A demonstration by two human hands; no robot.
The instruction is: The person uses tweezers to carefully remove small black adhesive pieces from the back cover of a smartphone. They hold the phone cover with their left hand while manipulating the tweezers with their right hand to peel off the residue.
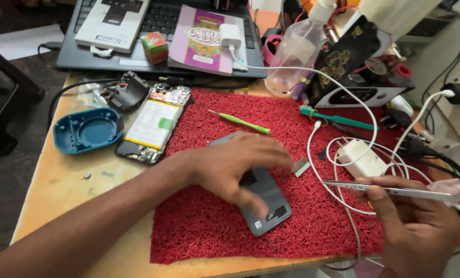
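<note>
Even, fairly bright light is falling on the workbench, seeming to come from about one o'clock, where the pale surfaces are washing out toward white. Soft shadows are lying beneath the left hand (235,167) on the red mat (214,226), toward seven o'clock. The floor at nine o'clock is sitting dim. Motion blur is smearing the left hand's fingers, while the right hand (420,226) at four o'clock is reading slightly soft. Mild glare is showing on the tweezers (384,189). Wide-angle distortion is bending the edges, stretching the forearm at seven o'clock.
</note>
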